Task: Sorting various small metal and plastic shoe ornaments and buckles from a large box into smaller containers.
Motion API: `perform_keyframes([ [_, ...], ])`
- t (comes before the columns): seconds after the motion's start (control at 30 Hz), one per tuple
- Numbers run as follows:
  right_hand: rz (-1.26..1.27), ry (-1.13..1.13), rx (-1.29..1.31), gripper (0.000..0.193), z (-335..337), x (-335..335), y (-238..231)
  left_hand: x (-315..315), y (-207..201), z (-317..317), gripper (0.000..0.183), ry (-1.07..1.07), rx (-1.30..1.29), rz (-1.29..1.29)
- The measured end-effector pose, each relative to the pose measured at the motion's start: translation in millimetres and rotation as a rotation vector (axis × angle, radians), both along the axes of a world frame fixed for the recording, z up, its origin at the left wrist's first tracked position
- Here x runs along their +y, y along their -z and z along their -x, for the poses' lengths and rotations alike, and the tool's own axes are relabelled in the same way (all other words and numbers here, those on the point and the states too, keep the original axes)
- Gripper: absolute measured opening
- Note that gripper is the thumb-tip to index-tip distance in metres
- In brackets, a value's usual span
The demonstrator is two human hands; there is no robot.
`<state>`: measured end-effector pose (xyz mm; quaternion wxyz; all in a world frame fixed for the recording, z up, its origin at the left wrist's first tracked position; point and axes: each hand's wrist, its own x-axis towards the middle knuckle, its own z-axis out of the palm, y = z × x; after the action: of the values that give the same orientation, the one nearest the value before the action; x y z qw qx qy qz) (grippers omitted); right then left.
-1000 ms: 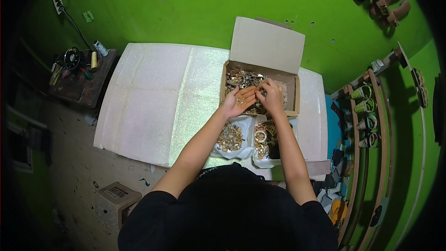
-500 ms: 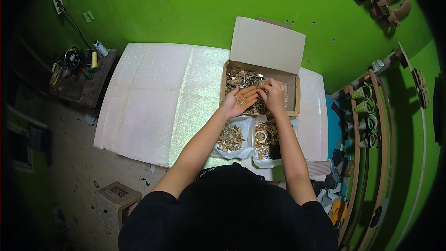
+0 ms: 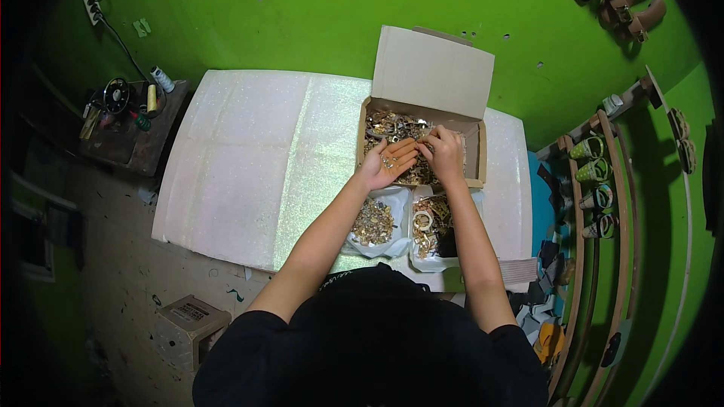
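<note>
Left hand (image 3: 386, 167) palm-up, bearing small bits (image 3: 389, 161); right hand (image 3: 443, 152) curled down, grip narrow

Palm-held bits (image 3: 389, 162) are too small to identify.

Lettering (image 3: 194, 308) too small to read marks the brown stool (image 3: 187, 325) and black shirt (image 3: 369, 339)

small shiny pieces (image 3: 389, 161): loose, scattered on upturned left hand (image 3: 385, 169) | metal bits (image 3: 392, 125): gold and silver-coloured, heaped in box | cardboard box (image 3: 473, 142): brown, lid raised
</note>
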<state>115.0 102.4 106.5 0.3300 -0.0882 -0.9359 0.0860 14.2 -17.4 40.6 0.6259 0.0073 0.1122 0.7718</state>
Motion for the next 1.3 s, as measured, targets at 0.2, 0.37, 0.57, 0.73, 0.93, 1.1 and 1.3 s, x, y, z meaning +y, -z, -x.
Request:
perform_keyframes([
  [0.2, 0.027, -0.024, 0.001, 0.011, 0.6, -2.4, 0.1, 0.4, 0.4, -0.3, 0.056, -0.022, 0.003, 0.024],
  [0.37, 0.033, -0.026, 0.016, 0.008, 0.0, -3.8, 2.4, 0.4, 1.2, 0.1, 0.056, -0.011, 0.001, 0.008],
  [0.57, 0.059, 0.036, 0.005, 0.008, 1.4, -4.0, 4.9, 0.1, 0.0, -0.5, 0.056, -0.001, -0.025, -0.005],
  [0.73, 0.113, 0.074, 0.007, 0.009, 1.6, -4.5, 7.0, -0.1, 0.0, -0.7, 0.056, 0.005, -0.018, -0.005],
  [0.93, 0.137, 0.083, 0.007, 0.009, 1.8, -6.9, 9.5, 1.2, 4.3, 0.1, 0.056, 0.006, -0.017, -0.022],
  [1.1, 0.152, 0.103, 0.034, 0.008, 1.6, -13.7, 11.5, 2.4, 5.3, -0.3, 0.056, -0.010, -0.025, -0.013],
  [1.3, 0.038, 0.033, 0.077, 0.009, 5.3, -18.0, 10.7, 6.2, 12.1, 3.5, 0.046, -0.022, 0.019, 0.070],
])
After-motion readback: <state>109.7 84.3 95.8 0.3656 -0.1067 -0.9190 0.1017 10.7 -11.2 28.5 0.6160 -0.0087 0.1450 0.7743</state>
